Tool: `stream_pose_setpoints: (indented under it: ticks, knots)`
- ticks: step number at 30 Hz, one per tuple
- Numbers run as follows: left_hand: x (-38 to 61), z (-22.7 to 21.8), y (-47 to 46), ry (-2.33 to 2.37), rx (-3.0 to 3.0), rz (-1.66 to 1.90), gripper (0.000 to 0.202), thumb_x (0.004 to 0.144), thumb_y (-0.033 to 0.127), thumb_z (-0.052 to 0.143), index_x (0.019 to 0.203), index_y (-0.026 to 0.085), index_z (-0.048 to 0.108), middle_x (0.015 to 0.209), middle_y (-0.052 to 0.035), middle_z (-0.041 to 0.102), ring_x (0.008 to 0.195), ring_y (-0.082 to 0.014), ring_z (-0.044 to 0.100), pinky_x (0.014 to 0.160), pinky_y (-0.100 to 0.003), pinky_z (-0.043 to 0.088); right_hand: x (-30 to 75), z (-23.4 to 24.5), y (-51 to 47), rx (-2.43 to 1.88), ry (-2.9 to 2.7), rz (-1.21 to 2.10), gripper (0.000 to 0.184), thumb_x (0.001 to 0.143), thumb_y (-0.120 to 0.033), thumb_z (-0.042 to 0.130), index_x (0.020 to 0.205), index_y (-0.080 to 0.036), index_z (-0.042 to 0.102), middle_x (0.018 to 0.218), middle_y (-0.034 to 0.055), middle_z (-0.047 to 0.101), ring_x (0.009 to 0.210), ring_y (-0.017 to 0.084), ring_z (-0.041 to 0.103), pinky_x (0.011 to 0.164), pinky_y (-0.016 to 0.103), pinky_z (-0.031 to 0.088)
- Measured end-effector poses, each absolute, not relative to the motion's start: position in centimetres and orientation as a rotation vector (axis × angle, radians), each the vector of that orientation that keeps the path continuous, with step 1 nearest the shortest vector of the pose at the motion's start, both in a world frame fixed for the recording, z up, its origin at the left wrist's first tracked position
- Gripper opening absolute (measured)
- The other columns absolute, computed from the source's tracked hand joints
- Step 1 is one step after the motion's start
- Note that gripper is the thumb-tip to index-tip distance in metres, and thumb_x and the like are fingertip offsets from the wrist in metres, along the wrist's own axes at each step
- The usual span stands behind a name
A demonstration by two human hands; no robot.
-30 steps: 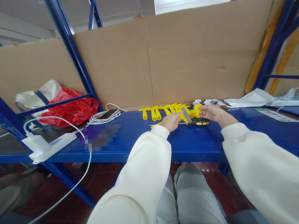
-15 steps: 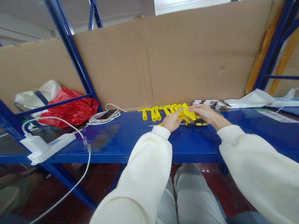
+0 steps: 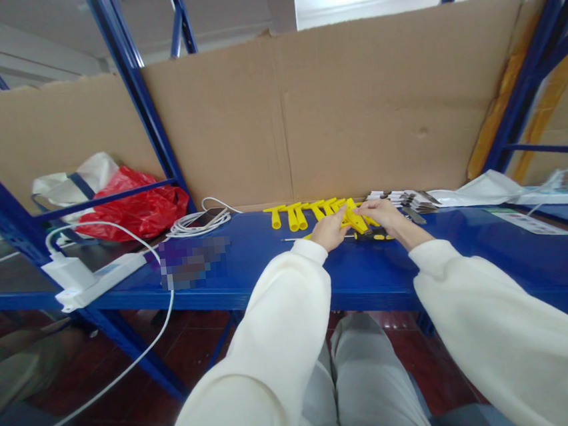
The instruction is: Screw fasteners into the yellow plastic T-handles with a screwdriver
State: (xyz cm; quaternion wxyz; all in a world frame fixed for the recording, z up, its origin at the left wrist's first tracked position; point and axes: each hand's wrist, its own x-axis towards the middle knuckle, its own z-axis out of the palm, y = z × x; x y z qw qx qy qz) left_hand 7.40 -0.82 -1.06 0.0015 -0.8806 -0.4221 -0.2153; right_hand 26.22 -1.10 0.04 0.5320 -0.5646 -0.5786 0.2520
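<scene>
My left hand [image 3: 330, 230] and my right hand [image 3: 383, 214] meet over a blue shelf [image 3: 289, 266], both pinching one yellow T-shaped plastic piece [image 3: 353, 217] held between them. Just behind, a row of several more yellow T-shaped pieces [image 3: 300, 213] lies on the shelf. Under my hands lies a screwdriver with a black and yellow handle [image 3: 379, 234] and a thin metal shaft. A pile of small grey metal blades [image 3: 408, 200] sits right of my right hand.
A brown cardboard sheet [image 3: 333, 101] backs the shelf. At left lie a coiled white cable with a phone [image 3: 199, 221], a white power strip with charger [image 3: 89, 278], and a red plastic bag [image 3: 133, 207]. White bags and papers [image 3: 482, 188] lie at right.
My right hand has moved left from the screwdriver handle and joined my left hand on the yellow piece. The grey blade seen at my left fingers is out of sight now.
</scene>
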Motion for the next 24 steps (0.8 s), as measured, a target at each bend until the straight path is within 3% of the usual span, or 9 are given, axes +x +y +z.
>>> stream_pose_setpoints:
  ticks: [8, 17, 24]
  knots:
    - [7.5, -1.5, -0.2, -1.285, -2.759, -0.721, 0.065, 0.109, 0.024, 0.059, 0.173, 0.014, 0.044, 0.152, -0.0204, 0.074, 0.137, -0.0318, 0.073, 0.119, -0.043, 0.056, 25.8, 0.1, -1.6, -1.43, -1.393, 0.564, 0.045, 0.065, -0.05, 0.097, 0.06, -0.023, 0.061, 0.06, -0.0017, 0.058, 0.065, 0.017, 0.052, 0.066, 0.031, 0.046]
    - [7.1, -1.4, -0.4, -1.281, -2.773, -0.72, 0.072, 0.11, 0.023, 0.058, 0.178, 0.014, 0.035, 0.152, -0.0204, 0.074, 0.139, -0.0307, 0.073, 0.118, -0.042, 0.057, 26.0, -0.7, -0.9, -1.372, -1.367, 0.422, 0.053, 0.058, -0.046, 0.101, 0.076, -0.026, 0.056, 0.075, -0.0041, 0.056, 0.076, 0.019, 0.055, 0.072, 0.032, 0.049]
    - [6.7, -0.9, -1.1, -1.247, -2.798, -0.681, 0.068, 0.11, 0.022, 0.057, 0.176, 0.02, 0.042, 0.154, -0.0169, 0.073, 0.141, -0.0287, 0.072, 0.118, -0.04, 0.057, 26.6, -1.5, 0.1, -1.357, -1.353, 0.418, 0.052, 0.062, -0.046, 0.1, 0.083, -0.027, 0.057, 0.089, 0.0001, 0.065, 0.087, 0.021, 0.062, 0.082, 0.034, 0.057]
